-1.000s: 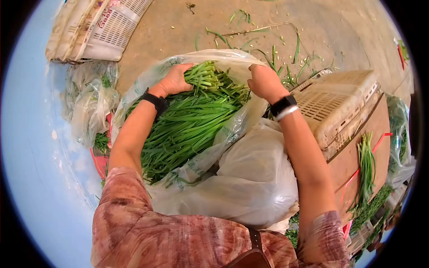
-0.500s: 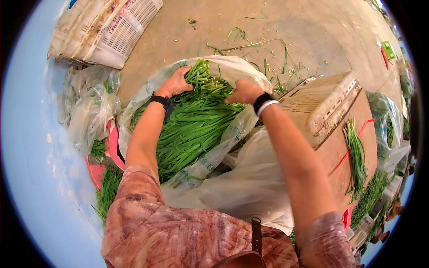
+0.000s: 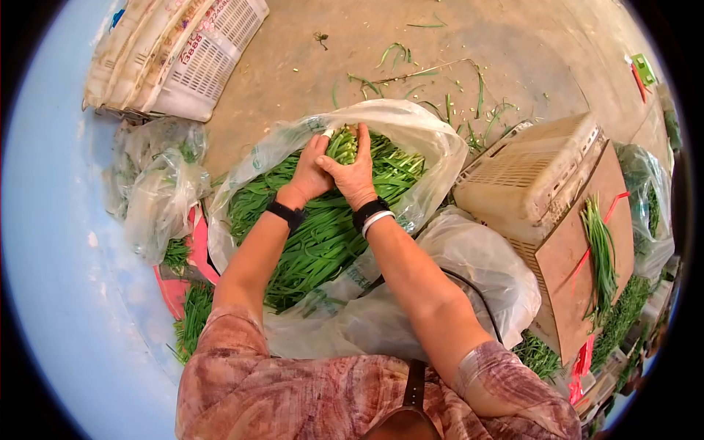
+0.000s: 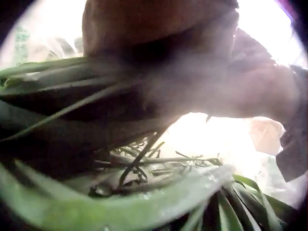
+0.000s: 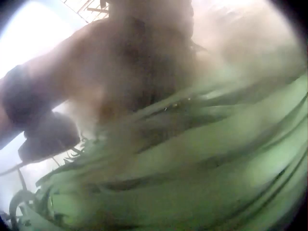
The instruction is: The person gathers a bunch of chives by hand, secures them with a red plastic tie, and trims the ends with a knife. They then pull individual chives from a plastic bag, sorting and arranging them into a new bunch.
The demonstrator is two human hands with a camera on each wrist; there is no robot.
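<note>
Long flat green leaves of garlic chives [image 3: 315, 246] fill a clear plastic bag [image 3: 438, 139] in front of the person. At the bag's far side, the left hand [image 3: 311, 174] grips a bunch of chives [image 3: 342, 147] near its pale cut ends. The right hand [image 3: 353, 174] lies against the bunch's right side, fingers straight and pointing away, thumb stretched across to the left hand. In the left wrist view, chive leaves [image 4: 183, 197] cross below the dark, blurred hand. Broad leaves [image 5: 207, 159] fill the lower part of the right wrist view.
Stacked white plastic crates [image 3: 213, 62] stand at the far left, beside knotted plastic bags [image 3: 165, 198]. An overturned beige crate [image 3: 528, 165] is on the right, near a brown board [image 3: 568, 279] with loose chives [image 3: 600, 257] on it. Chive scraps litter the floor [image 3: 293, 81].
The right hand has left the bag's right rim and come left to the bunch, meeting the left hand. The left hand has stayed with the bunch, shifting slightly right.
</note>
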